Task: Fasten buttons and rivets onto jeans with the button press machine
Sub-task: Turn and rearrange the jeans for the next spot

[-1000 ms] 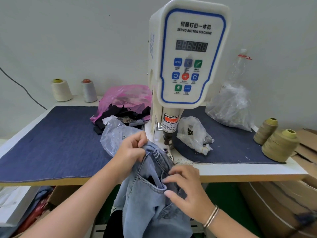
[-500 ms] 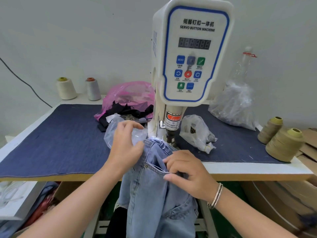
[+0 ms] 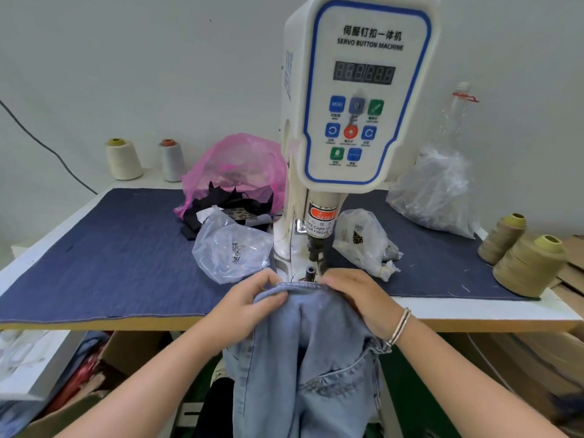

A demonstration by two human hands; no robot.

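A white servo button machine (image 3: 357, 99) stands at the middle of the table, its dark punch (image 3: 316, 248) above a small lower die (image 3: 309, 270). Light blue jeans (image 3: 311, 352) hang over the table's front edge, the waistband edge lying just in front of the die. My left hand (image 3: 249, 303) pinches the waistband at its left side. My right hand (image 3: 357, 298), with a bracelet at the wrist, grips the waistband at its right side. A clear bag of silver parts (image 3: 232, 251) lies left of the machine and a clear bag of dark parts (image 3: 363, 240) lies right of it.
A dark denim mat (image 3: 104, 248) covers the table. A pink bag with black scraps (image 3: 234, 175) sits behind. Two thread cones (image 3: 123, 159) stand at the back left, two olive cones (image 3: 527, 263) at the right, a large clear bag (image 3: 436, 191) behind them. Cardboard boxes (image 3: 518, 358) sit under the table.
Both hands have shifted along the jeans to the waistband edge and pulled it up level in front of the lower die. The pocket opening they held before now hangs lower.
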